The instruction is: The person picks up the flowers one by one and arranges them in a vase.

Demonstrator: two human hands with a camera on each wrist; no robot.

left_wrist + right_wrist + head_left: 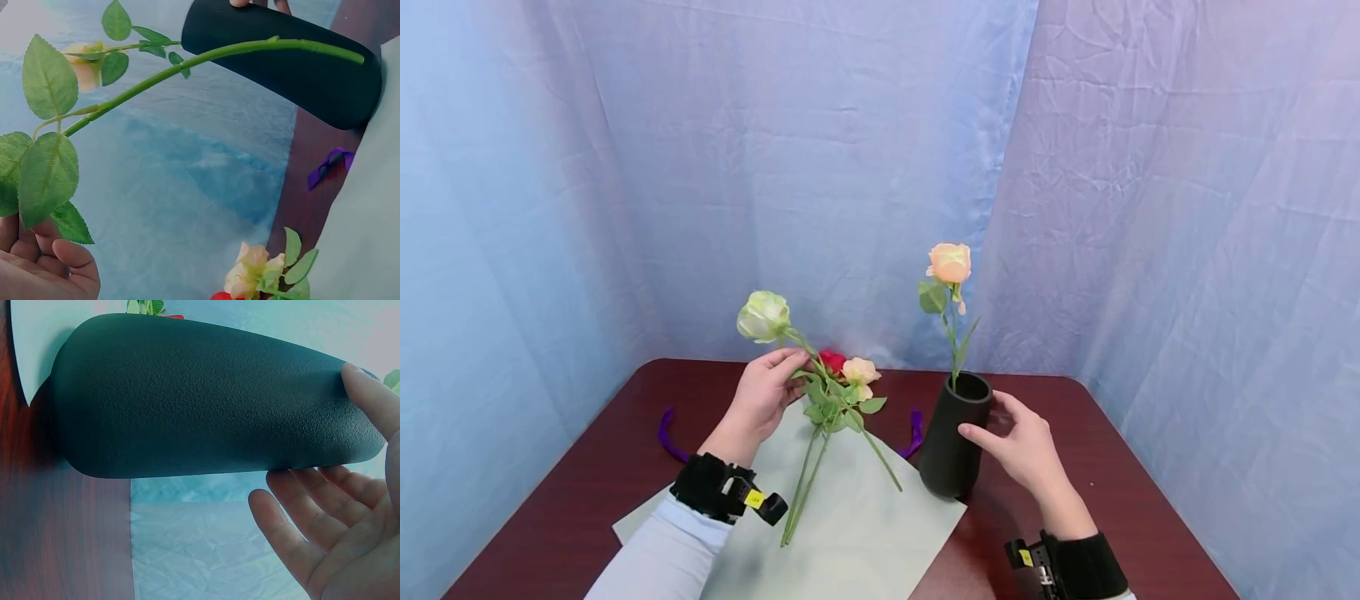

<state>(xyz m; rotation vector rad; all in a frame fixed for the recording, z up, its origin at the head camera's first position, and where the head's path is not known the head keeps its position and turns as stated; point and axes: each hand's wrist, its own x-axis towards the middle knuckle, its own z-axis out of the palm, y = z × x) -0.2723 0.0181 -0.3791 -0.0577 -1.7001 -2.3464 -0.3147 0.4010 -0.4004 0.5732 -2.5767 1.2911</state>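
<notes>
A pale green rose is in my left hand, pinched by its stem just under the bloom. Its green stem slants down to the right over the paper, with the cut end clear of the vase's mouth in the head view. My right hand grips the black vase near its top, thumb on one side and fingers on the other. One peach rose stands upright in that vase. Beneath the held stem lie a red rose and a cream-peach rose, stems toward me.
Pale green wrapping paper covers the middle of the dark red-brown table. Purple ribbon shows at the paper's left, and another ribbon end beside the vase. Blue-lilac curtains hang behind and at both sides.
</notes>
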